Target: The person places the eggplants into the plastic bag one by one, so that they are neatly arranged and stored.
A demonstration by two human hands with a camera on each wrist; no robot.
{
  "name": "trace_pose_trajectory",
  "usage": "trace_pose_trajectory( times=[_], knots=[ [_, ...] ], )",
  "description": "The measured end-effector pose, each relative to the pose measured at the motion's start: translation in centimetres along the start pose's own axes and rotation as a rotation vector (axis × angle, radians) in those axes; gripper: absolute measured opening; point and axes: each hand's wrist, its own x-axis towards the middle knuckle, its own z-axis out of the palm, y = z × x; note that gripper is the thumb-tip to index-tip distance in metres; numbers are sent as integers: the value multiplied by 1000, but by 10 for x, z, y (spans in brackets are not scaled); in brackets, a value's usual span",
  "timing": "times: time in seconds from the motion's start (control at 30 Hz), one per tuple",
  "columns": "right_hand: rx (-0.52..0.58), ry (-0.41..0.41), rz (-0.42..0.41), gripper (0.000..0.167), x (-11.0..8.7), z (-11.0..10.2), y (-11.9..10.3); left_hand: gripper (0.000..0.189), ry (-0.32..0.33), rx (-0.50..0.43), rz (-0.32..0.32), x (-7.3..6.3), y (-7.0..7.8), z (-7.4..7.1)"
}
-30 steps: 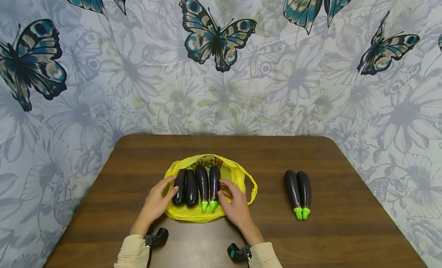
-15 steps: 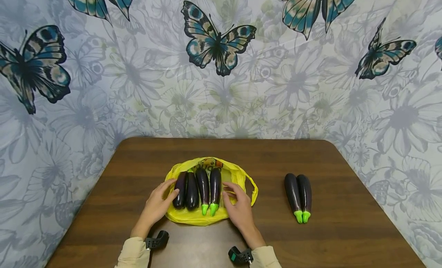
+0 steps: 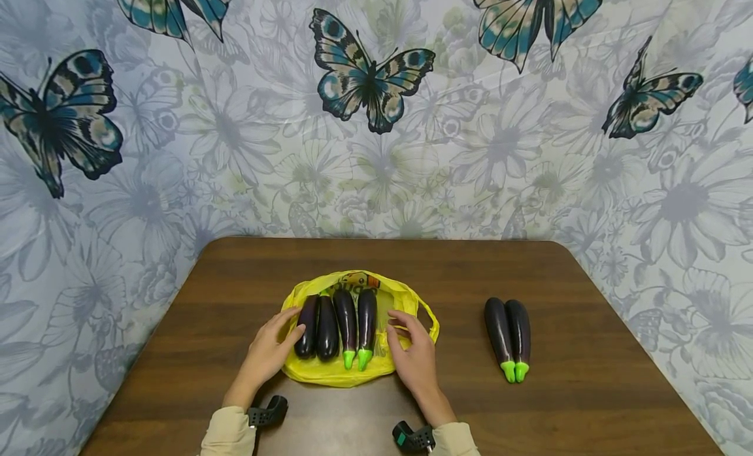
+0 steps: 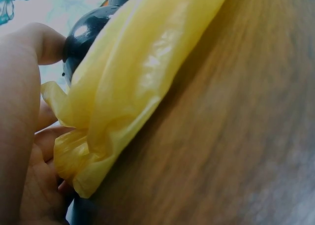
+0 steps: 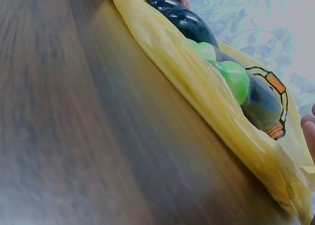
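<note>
A yellow plastic bag (image 3: 329, 377) lies on the table with its mouth spread toward me. Several dark eggplants sit side by side in it. My left hand (image 3: 267, 348) is at the bag's left side, its thumb tip touching the leftmost eggplant (image 3: 306, 332); in the left wrist view, bag film (image 4: 128, 82) partly covers the fingers. My right hand (image 3: 416, 358) is at the right side of the bag mouth, fingers loosely bent, apart from the rightmost eggplant (image 3: 367, 319). That eggplant's green stem (image 5: 235, 81) points toward me.
Two more eggplants, a left one (image 3: 498, 332) and a right one (image 3: 519, 332), lie together on the brown table (image 3: 588, 351) to the right of the bag. A butterfly-patterned cloth (image 3: 376, 181) hangs behind the table. The bag's handle loop (image 3: 434, 322) sticks out on the right.
My right hand has come off the rightmost eggplant and shifted to the right, leaving a gap. The left hand has hardly moved. The head view has tilted slightly upward.
</note>
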Motion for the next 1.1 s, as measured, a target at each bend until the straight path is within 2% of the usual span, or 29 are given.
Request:
trace_pose_trajectory(
  times=[0.13,0.43,0.83,0.93,1.1],
  knots=[
    [5,25,-17,27,1,-6,-12,57,-2,-3,-1,0,-1,0],
    [-27,86,-82,27,2,-11,-9,57,-10,-2,-10,0,1,0],
    [-57,114,-160,28,4,-21,-10,56,-11,3,-8,-1,0,0],
    [-69,132,-171,28,5,-21,-6,56,-7,6,-3,-1,0,1],
    [-96,158,-178,30,6,-22,15,56,-5,2,-5,-1,0,1]
  ],
)
